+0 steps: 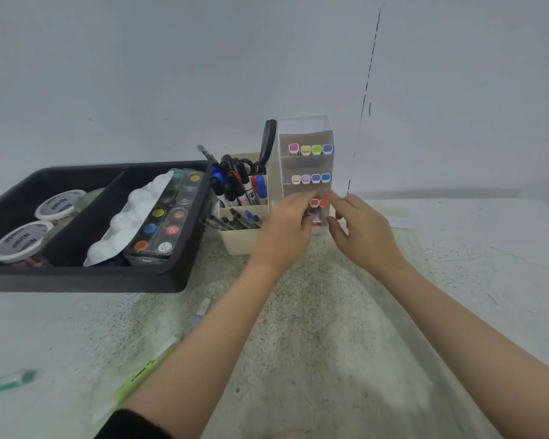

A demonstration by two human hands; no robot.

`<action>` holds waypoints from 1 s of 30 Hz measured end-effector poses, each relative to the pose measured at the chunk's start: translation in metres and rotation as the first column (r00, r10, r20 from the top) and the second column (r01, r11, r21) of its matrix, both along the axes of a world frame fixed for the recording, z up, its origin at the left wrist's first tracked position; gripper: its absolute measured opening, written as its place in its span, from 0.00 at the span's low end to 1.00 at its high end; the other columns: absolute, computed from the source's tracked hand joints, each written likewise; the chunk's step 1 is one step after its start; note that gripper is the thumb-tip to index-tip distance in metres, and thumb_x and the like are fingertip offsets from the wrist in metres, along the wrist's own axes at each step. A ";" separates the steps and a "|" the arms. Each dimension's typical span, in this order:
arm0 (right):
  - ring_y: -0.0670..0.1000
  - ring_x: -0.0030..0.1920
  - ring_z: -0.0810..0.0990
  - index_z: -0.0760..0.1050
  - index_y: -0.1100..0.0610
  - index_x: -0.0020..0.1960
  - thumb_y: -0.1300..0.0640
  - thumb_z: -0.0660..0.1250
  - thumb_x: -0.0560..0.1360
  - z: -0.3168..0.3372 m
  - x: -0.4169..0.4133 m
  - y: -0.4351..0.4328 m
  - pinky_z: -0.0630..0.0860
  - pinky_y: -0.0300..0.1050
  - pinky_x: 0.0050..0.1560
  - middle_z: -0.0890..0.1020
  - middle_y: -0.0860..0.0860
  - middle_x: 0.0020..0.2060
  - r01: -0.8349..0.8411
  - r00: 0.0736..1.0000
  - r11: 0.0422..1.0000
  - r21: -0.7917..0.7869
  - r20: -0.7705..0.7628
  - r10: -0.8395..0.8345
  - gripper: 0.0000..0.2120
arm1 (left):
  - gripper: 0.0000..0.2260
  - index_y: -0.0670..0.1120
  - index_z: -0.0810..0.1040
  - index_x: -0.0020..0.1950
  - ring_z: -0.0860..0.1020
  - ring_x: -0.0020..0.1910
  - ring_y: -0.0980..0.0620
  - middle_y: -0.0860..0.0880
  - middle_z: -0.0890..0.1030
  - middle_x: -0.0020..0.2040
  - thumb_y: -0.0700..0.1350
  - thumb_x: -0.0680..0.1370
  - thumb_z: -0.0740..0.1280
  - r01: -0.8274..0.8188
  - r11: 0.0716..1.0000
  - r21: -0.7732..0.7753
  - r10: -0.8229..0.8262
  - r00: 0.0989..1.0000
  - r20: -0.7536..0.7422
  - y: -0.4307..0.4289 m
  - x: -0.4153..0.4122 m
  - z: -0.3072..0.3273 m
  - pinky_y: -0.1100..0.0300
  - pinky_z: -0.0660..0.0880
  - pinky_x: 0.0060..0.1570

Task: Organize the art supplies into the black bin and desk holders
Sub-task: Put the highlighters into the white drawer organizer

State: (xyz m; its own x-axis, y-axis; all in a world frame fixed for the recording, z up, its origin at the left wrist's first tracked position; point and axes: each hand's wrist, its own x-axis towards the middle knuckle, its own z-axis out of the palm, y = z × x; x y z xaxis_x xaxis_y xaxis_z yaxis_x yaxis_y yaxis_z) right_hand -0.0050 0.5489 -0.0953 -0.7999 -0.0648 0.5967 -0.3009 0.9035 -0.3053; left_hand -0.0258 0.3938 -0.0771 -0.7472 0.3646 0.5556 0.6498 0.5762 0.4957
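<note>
Curling at the lowest tier of the white rack, the fingers of the left hand and right hand close in around two red-capped markers; blur hides whether either hand grips one. Just left of the rack stands a cream holder of pens. Farther left sits the black bin with a paint set and tubs. A loose pen lies on the counter, nearer than the rack.

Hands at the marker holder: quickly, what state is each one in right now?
Left hand: curled round dark markers at the marker holder.
Right hand: fingers at the lowest tier, blurred; cannot tell.
</note>
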 end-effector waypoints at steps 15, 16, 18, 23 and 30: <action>0.45 0.41 0.74 0.78 0.53 0.55 0.50 0.58 0.76 -0.046 0.080 -0.158 0.66 0.35 0.38 0.77 0.48 0.43 -0.264 0.931 0.951 -0.164 0.213 0.295 0.14 | 0.11 0.44 0.82 0.50 0.79 0.45 0.52 0.49 0.83 0.46 0.47 0.72 0.65 -0.425 0.894 -0.146 0.443 0.887 0.132 -0.224 0.144 -0.063 0.68 0.70 0.48; 0.49 0.42 0.76 0.78 0.54 0.58 0.51 0.58 0.75 -0.046 0.079 -0.167 0.67 0.37 0.38 0.77 0.50 0.44 -0.263 0.925 0.954 -0.146 0.245 0.292 0.16 | 0.12 0.44 0.83 0.50 0.79 0.45 0.50 0.49 0.83 0.45 0.47 0.71 0.67 -0.413 0.886 -0.210 0.447 0.881 0.156 -0.231 0.145 -0.065 0.66 0.70 0.48; 0.54 0.43 0.76 0.78 0.54 0.59 0.53 0.53 0.73 -0.045 0.077 -0.181 0.68 0.40 0.37 0.77 0.54 0.45 -0.319 0.902 0.945 -0.073 0.282 0.326 0.20 | 0.12 0.45 0.83 0.48 0.79 0.43 0.49 0.50 0.83 0.43 0.48 0.68 0.69 -0.371 0.879 -0.299 0.432 0.886 0.169 -0.240 0.147 -0.069 0.63 0.70 0.45; 0.58 0.51 0.78 0.83 0.49 0.50 0.56 0.60 0.70 -0.046 0.074 -0.192 0.75 0.52 0.47 0.80 0.56 0.54 -0.474 0.832 0.879 0.045 0.350 0.431 0.15 | 0.08 0.48 0.83 0.47 0.74 0.40 0.53 0.53 0.81 0.40 0.42 0.68 0.73 -0.339 0.896 -0.286 0.392 0.907 0.153 -0.250 0.145 -0.066 0.65 0.67 0.42; 0.43 0.42 0.73 0.70 0.43 0.43 0.64 0.66 0.73 -0.038 0.080 -0.177 0.69 0.40 0.44 0.76 0.40 0.40 -0.387 0.753 0.883 -0.268 0.461 0.470 0.15 | 0.12 0.56 0.74 0.51 0.75 0.45 0.64 0.60 0.77 0.44 0.39 0.75 0.68 -0.339 0.940 -0.041 0.329 0.867 0.373 -0.247 0.140 -0.045 0.73 0.70 0.42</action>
State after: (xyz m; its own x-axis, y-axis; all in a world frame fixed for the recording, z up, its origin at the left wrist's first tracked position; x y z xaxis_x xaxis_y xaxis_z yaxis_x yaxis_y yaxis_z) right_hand 0.0746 0.3721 -0.1332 -0.8950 -0.4189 0.1532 -0.4131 0.6490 -0.6389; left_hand 0.1137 0.1468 -0.1225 -0.9741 0.0465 0.2212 0.1879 0.7104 0.6782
